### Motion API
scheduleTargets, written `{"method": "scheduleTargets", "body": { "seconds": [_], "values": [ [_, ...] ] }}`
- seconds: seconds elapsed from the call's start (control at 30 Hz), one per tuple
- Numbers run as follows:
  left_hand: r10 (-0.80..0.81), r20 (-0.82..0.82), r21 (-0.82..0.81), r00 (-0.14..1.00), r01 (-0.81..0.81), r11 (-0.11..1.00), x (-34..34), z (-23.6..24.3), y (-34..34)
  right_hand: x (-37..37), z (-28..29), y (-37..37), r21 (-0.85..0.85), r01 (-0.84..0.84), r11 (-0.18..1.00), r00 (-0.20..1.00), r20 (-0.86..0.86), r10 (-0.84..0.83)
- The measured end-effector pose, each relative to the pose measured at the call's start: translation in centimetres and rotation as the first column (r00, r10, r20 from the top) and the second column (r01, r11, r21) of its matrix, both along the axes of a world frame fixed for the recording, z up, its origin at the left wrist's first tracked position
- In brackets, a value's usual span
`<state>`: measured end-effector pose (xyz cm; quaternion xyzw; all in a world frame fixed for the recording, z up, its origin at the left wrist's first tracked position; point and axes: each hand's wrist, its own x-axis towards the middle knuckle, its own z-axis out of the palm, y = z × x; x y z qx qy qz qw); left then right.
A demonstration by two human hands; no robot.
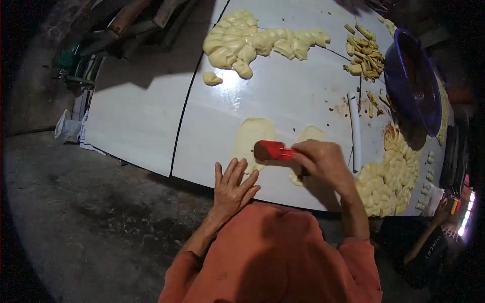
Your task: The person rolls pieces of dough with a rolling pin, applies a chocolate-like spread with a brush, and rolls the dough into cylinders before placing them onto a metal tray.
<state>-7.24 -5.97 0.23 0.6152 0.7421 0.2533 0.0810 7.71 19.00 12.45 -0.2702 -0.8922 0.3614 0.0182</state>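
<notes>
A flattened oval sheet of pale yellow dough (pixel 246 132) lies on the white tabletop in front of me. My left hand (pixel 233 189) rests with spread fingers at its near edge, holding nothing. In my right hand (pixel 323 159) is a red scoop (pixel 277 150), held by its handle over the right part of the sheet. Dark brown filling (pixel 263 150) shows in the scoop's tip. A second flattened dough piece (pixel 311 134) lies partly hidden under my right hand, with something dark on its near part.
A smooth white rod (pixel 354 134) lies to the right. Beyond it a purple-blue basin (pixel 388 70) holds brown filling. Dough lumps (pixel 230 43) lie at the far side, cut strips (pixel 365 55) near the basin, and many formed pieces (pixel 389 184) at right. Another person's arm (pixel 424 237) shows at lower right.
</notes>
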Motion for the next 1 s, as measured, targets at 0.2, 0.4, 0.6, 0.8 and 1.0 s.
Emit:
{"method": "scheduleTargets", "body": {
  "seconds": [0.2, 0.4, 0.6, 0.8, 1.0],
  "values": [
    [0.015, 0.003, 0.007, 1.0, -0.015, 1.0, -0.7, 0.3, 1.9, -1.7, -1.6, -4.0, 0.383, -0.083, 0.92, 0.995, 0.081, 0.056],
    [-0.001, -0.073, -0.15, 0.997, -0.01, 0.989, -1.7, 0.1, 2.9, -0.8, -0.8, -6.4, 0.366, 0.054, 0.929, 0.988, 0.114, -0.102],
    [-0.081, -0.053, -0.226, 0.995, 0.067, 0.972, -2.1, 0.8, 1.9, 0.3, -1.5, -7.1, 0.326, 0.205, 0.923, 0.964, 0.094, -0.248],
    [-0.069, -0.075, -0.181, 0.995, 0.055, 0.982, -3.1, 0.7, 0.1, -0.4, -2.8, -6.8, 0.261, 0.301, 0.917, 0.951, -0.011, -0.309],
    [-0.071, -0.055, -0.175, 0.996, 0.06, 0.983, -3.7, 0.4, -0.3, -0.3, -3.2, -6.2, 0.187, 0.35, 0.918, 0.932, 0.032, -0.362]
  ]
}}
